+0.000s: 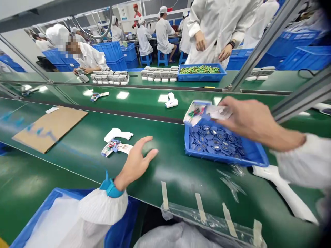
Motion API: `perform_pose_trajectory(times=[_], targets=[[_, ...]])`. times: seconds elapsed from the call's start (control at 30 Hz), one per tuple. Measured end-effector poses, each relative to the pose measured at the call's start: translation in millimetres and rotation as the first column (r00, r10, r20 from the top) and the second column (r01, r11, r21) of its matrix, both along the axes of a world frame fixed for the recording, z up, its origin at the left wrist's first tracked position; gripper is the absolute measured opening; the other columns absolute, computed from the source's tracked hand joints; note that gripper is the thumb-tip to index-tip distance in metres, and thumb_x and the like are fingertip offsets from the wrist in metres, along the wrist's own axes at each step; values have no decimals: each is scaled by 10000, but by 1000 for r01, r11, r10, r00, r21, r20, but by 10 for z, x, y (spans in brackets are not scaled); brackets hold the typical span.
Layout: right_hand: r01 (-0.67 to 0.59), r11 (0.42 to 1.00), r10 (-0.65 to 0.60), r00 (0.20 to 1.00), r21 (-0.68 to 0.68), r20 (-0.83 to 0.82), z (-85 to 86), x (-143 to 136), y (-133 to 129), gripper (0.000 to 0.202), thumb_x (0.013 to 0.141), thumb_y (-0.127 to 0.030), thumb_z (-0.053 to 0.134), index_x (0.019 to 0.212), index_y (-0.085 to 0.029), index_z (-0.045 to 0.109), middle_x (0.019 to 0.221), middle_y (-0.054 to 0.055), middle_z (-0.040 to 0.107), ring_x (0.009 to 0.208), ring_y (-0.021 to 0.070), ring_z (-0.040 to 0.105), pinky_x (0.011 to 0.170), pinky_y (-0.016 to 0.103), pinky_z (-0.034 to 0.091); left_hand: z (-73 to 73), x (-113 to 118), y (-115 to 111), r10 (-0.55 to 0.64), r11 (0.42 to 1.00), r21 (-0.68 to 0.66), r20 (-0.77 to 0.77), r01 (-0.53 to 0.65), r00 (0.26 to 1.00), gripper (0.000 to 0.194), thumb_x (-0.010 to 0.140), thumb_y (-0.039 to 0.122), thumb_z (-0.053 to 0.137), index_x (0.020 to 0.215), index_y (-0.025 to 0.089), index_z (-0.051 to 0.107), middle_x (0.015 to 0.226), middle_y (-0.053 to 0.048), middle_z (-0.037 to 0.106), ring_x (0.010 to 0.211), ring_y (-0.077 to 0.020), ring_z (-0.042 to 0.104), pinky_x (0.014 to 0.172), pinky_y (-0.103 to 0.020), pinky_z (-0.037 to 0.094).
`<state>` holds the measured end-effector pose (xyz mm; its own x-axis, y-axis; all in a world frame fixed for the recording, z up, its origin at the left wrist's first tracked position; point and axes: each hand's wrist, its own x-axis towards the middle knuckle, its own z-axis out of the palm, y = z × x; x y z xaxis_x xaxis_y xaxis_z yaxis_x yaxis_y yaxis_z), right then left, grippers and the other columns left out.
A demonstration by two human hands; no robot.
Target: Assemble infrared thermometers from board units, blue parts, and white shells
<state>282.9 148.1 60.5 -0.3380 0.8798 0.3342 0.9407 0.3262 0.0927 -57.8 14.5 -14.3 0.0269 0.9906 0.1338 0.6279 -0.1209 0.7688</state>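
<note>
My right hand [248,119] grips a white device half [194,113] with coloured wires and a blue part inside, held over the back left of a blue tray [261,159] of blue oval pieces [216,139]. My left hand [138,160], with a teal band at the wrist, hovers above the green bench, thumb and fingers apart, nothing between them. Beside its fingertips lies an open device half [111,147] with wires showing, and just behind that a white shell [117,134]. A white handle-shaped piece [286,193] rests below my right sleeve.
Cardboard [50,129] lies at the left. Clear plastic strips [232,182] are in front of the tray; a taped plastic bag [212,220] hangs at the bench edge. Across the belt [139,103] are white parts [160,74], a tray of green-yellow pieces [201,77] and several people. A metal post slants at right.
</note>
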Motion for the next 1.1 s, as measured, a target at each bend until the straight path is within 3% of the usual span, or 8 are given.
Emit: perform_pose_trajectory(times=[0.13,0.33,0.53,0.67,0.77,0.9,1.0,1.1], targets=[[-132,987,118,982,-96,-144,-278,-294,-1263,103,851,-276,674,927,-241,615,802,31,706,697,219,652,534,313,345,165,828,-234,-174,948,-151,487,279,856,514,866,481,690,1272,188,577,1245,-107,663,1123,-250,628,955,-363,505],[-195,924,-72,757,-329,-649,-560,-149,-2130,323,949,-288,594,1271,-298,583,1233,10,680,1094,188,616,896,337,454,39,1260,-571,-257,920,-199,341,337,904,204,874,374,705,930,190,638,841,1,671,753,-156,573,697,-276,426],[-106,979,-17,812,-175,-584,-416,-186,-2326,214,993,-293,552,856,-260,713,914,-4,731,839,177,593,791,368,345,11,1395,-693,-429,887,-148,93,438,899,118,925,337,630,934,223,604,916,-8,680,806,-182,595,696,-292,396],[80,991,-127,797,-105,-591,-412,-19,-2297,244,989,-356,534,837,-229,675,868,25,711,792,186,575,757,356,363,-119,1391,-654,-255,925,-265,94,271,962,165,898,341,638,978,210,580,892,-22,688,796,-201,620,689,-302,419],[240,916,-382,769,-323,-513,-711,219,-2260,314,964,-453,521,813,-219,666,787,31,691,690,190,567,650,334,348,-218,1341,-610,-146,899,-370,248,233,958,362,786,352,757,1035,191,550,903,-18,684,812,-189,632,710,-291,460],[313,881,-447,798,-355,-404,-1101,454,-2308,356,957,-483,478,1052,-189,655,812,38,684,726,211,627,670,339,360,-243,1288,-577,-138,834,-446,401,325,906,326,859,422,672,1057,181,579,888,-23,666,773,-169,628,659,-267,451],[479,847,-532,776,-231,-339,-1103,649,-2276,449,937,-554,486,1182,-202,618,1045,122,683,886,280,616,702,385,408,-224,1270,-524,-144,728,-509,543,460,828,312,907,446,591,1039,165,623,841,-39,671,705,-161,627,585,-250,410],[677,713,-700,698,-180,-150,-1080,917,-2081,546,925,-594,471,1261,-185,607,1283,219,587,1129,415,511,768,497,425,-221,1270,-460,-145,662,-533,600,528,787,306,884,436,616,998,156,655,833,-55,690,672,-162,629,546,-242,386]])
